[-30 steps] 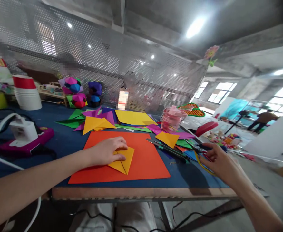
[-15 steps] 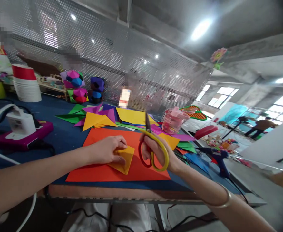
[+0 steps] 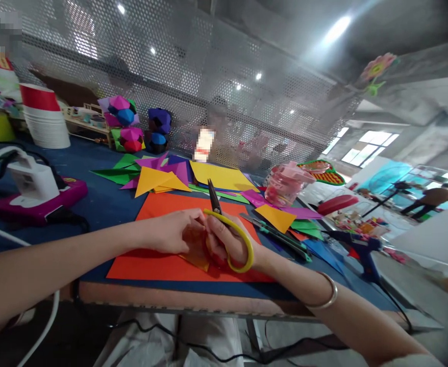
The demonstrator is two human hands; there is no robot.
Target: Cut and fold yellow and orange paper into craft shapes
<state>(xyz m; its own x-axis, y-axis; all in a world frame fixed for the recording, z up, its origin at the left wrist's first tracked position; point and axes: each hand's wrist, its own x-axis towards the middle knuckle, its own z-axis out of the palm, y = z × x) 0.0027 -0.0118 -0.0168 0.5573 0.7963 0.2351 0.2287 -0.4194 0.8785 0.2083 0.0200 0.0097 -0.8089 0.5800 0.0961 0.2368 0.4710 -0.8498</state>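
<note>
My left hand [image 3: 178, 230] has its fingers closed on a folded yellow-orange piece of paper [image 3: 196, 262], partly hidden beneath both hands. Beside it, my right hand [image 3: 227, 240] grips a pair of scissors [image 3: 214, 199] with yellow and red handles. The blades look closed and point up and away from me. Both hands are close together over a large red-orange sheet of paper [image 3: 135, 266] lying on the blue tabletop. My right fingers are right by the folded paper; whether they touch it I cannot tell.
Behind the sheet lie coloured paper pieces [image 3: 158, 181] and a yellow sheet [image 3: 224, 176]. To the right are a cutter [image 3: 281, 237], a pink jar [image 3: 285, 186] and a glue gun [image 3: 362, 244]. A purple power strip [image 3: 36, 204] and stacked paper cups [image 3: 46, 120] stand left.
My right hand has moved left with the scissors, up against my left hand and the folded paper. The scissors now lean further left. A cutter has come into view behind the right hand.
</note>
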